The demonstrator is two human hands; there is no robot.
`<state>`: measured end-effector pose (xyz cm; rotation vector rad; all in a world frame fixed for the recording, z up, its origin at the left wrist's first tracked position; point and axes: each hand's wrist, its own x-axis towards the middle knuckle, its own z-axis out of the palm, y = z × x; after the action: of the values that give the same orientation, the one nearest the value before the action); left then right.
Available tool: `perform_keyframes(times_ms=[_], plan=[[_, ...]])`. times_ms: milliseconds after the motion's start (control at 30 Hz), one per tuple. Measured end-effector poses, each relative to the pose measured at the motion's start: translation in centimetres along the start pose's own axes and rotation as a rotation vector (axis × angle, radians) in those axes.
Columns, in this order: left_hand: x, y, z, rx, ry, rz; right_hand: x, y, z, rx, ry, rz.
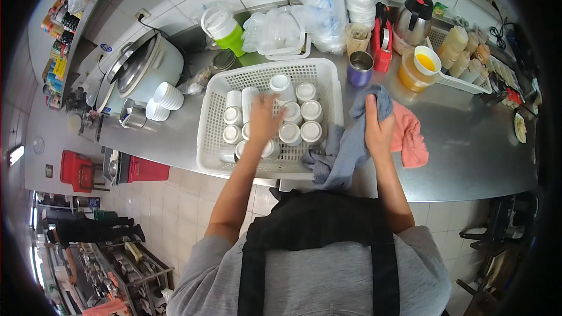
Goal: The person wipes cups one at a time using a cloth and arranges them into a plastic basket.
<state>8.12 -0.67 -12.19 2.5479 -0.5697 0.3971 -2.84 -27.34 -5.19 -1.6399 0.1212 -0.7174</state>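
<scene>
Apron (319, 222), cloth (344, 155) in right hand (379, 130)

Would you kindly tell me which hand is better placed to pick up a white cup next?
Probably the left hand: it is over the white cups in the basket, while the right hand holds a grey cloth.

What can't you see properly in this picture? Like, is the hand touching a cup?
All in the head view:
- Left hand: blurred, so I can't tell whether it touches a white cup.
- White basket: the grey-blue cloth hides its near right corner.
- Tall white stack: the picture's top edge cuts it off.
- Shelf goods: too small to read their labels.
</scene>
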Motion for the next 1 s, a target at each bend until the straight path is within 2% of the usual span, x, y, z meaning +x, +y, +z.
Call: perform_keyframes(times_ms=[33,100,200,333,367,467,533,633,733,833,867,933,1000], plan=[[0.9,-2.8,0.8,0.082,0.062,-0.113,0.0,-0.1,0.3,0.002,-0.002,0.026],[2.7,-6.9,1.9,0.21,0.033,-0.356,-0.5,-0.2,1.6,0.046,-0.023,0.037],[4.2,-8.8,2.9,0.442,-0.026,-0.481,-1.5,0.3,3.3,0.069,-0.119,-0.003],[5.2,-8.7,3.3,0.494,-0.085,-0.47,-2.0,-0.3,3.0,-0.075,-0.252,-0.103],[5.4,-8.9,3.1,0.456,-0.103,-0.492,-2.0,-0.5,2.7,-0.08,-0.293,-0.034],[5.7,-8.9,2.1,0.316,-0.135,-0.539,-1.7,0.0,2.6,-0.322,-0.069,-0.254],[5.4,-9.7,2.2,0.25,-0.146,-0.49,-1.4,0.0,2.0,-0.271,-0.144,-0.149],[4.9,-10.7,2.4,0.027,0.013,-0.272,-1.4,0.6,1.9,-0.109,-0.245,-0.036],[4.5,-9.7,1.5,-0.011,0.368,-0.205,-1.9,1.5,2.2,0.013,-0.349,0.099],[4.3,-7.9,-0.9,-0.042,0.609,-0.326,-1.7,2.2,2.4,0.126,-0.398,0.257],[4.1,-6.9,-1.9,-0.488,0.561,-0.457,-1.6,2.3,2.6,0.172,-0.406,0.309],[3.2,-2.7,-4.8,-1.382,0.4,-0.687,-1.2,1.1,3.8,0.187,-0.307,0.23],[2.1,0.4,-6.3,-1.604,0.144,-0.645,-1.3,0.3,5.5,0.177,-0.238,0.116]])
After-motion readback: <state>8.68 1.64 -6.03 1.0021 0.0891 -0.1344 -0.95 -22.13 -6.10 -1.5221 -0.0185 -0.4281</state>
